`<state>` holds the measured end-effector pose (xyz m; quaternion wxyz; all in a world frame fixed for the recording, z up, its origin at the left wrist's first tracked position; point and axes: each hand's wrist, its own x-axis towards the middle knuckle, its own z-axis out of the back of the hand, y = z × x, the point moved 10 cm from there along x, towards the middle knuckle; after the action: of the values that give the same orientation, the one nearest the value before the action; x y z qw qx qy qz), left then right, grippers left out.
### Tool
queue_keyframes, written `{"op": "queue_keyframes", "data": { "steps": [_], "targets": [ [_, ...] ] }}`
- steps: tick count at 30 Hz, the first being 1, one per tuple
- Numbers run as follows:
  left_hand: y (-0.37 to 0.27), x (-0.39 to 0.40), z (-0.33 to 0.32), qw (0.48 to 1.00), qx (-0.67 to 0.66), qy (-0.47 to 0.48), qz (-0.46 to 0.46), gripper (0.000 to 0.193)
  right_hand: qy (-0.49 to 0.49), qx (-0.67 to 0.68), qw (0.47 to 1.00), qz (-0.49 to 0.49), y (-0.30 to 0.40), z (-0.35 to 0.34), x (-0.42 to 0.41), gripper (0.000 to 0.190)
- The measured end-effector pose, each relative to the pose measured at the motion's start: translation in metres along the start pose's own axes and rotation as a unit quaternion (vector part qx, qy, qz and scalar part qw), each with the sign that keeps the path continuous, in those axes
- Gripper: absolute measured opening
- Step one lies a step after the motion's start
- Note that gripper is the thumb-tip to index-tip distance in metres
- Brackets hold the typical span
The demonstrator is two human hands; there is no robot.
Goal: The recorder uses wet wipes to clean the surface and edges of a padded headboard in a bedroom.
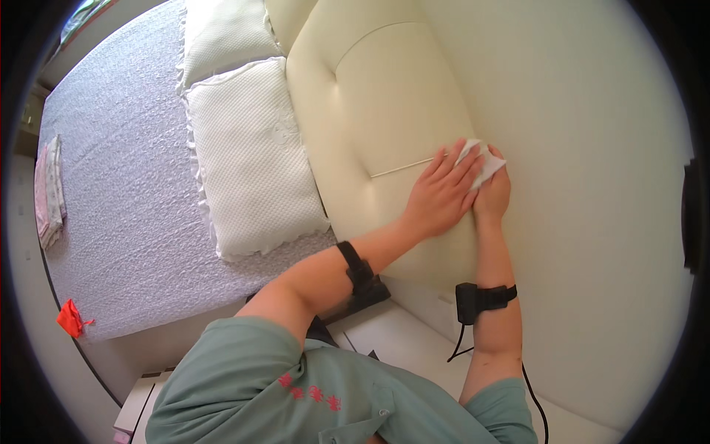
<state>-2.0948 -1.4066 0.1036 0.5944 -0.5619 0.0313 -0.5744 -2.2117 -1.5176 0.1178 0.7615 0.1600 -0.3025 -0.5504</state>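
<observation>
Both of my hands are at the upper right edge of a cream padded headboard [399, 105], beside the wall. A white cloth or wipe [488, 168] lies between them. My left hand [446, 191] rests on the padding, its fingers spread over part of the cloth. At the headboard's wall side, my right hand [492, 191] holds the cloth against the edge, with its fingers partly hidden behind it. A black strapped device sits on each forearm.
Left of the headboard, white quilted pillows [255, 161] lie on a bed with a grey patterned cover [127, 183]. Folded fabrics [51, 194] and a red pouch-like item [71, 319] lie along its far edge. A plain wall [588, 194] rises at right. A black cable [535, 388] hangs by my right arm.
</observation>
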Motion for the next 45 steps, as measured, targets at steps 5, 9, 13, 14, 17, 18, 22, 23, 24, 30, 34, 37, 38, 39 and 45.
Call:
{"op": "queue_keyframes", "data": {
  "steps": [5, 9, 13, 14, 17, 18, 22, 23, 24, 30, 34, 37, 38, 39, 45],
  "targets": [
    [0.052, 0.079, 0.0, 0.986, 0.161, -0.046, 0.007, 0.055, 0.016, -0.128, 0.991, 0.015, 0.022, -0.001, -0.004, 0.036],
    [0.107, 0.107, 0.02, 0.976, 0.17, -0.111, 0.08, 0.068, 0.017, -0.156, 0.988, 0.001, 0.03, 0.002, -0.005, 0.035],
    [0.157, 0.097, 0.035, 0.946, 0.142, -0.152, 0.248, 0.074, 0.008, -0.158, 0.987, 0.006, 0.029, 0.003, -0.006, 0.033],
    [0.168, 0.088, 0.036, 0.94, 0.112, -0.161, 0.279, 0.073, 0.009, -0.164, 0.986, 0.009, 0.03, 0.003, -0.006, 0.033],
    [0.176, 0.054, 0.026, 0.945, 0.049, -0.154, 0.285, 0.069, 0.012, -0.175, 0.984, 0.019, 0.031, 0.0, -0.004, 0.033],
    [0.166, 0.038, 0.018, 0.952, 0.03, -0.143, 0.27, 0.067, 0.009, -0.177, 0.984, 0.02, 0.029, 0.002, -0.005, 0.032],
    [0.084, -0.02, -0.001, 0.981, 0.021, -0.113, 0.156, 0.067, -0.004, -0.129, 0.99, 0.047, 0.026, 0.002, -0.004, 0.029],
    [0.06, -0.026, -0.006, 0.987, 0.036, -0.08, 0.133, 0.067, -0.028, -0.08, 0.995, 0.056, 0.024, 0.006, -0.006, 0.029],
    [0.036, -0.025, -0.007, 0.992, 0.05, -0.047, 0.109, 0.067, -0.052, -0.03, 0.996, 0.066, 0.021, 0.007, -0.007, 0.028],
    [0.049, 0.041, -0.006, 0.989, 0.146, 0.031, -0.021, 0.066, -0.145, 0.139, 0.979, 0.038, 0.006, 0.028, -0.008, 0.022],
    [0.128, 0.06, 0.024, 0.979, 0.103, -0.108, 0.136, 0.067, -0.158, 0.2, 0.966, 0.036, 0.0, 0.032, -0.006, 0.02],
    [0.145, 0.025, 0.018, 0.962, -0.004, -0.164, 0.218, 0.068, -0.142, 0.216, 0.965, 0.041, 0.003, 0.03, -0.004, 0.021],
    [0.14, 0.007, 0.01, 0.961, -0.013, -0.163, 0.225, 0.068, -0.141, 0.22, 0.964, 0.037, 0.001, 0.031, -0.004, 0.021],
    [0.133, -0.01, 0.005, 0.959, -0.022, -0.161, 0.231, 0.069, -0.141, 0.226, 0.963, 0.032, -0.001, 0.031, -0.005, 0.022],
    [0.046, -0.02, 0.001, 0.986, 0.048, -0.077, 0.14, 0.067, -0.122, 0.247, 0.961, 0.006, -0.002, 0.025, -0.003, 0.022]
  ]
}}
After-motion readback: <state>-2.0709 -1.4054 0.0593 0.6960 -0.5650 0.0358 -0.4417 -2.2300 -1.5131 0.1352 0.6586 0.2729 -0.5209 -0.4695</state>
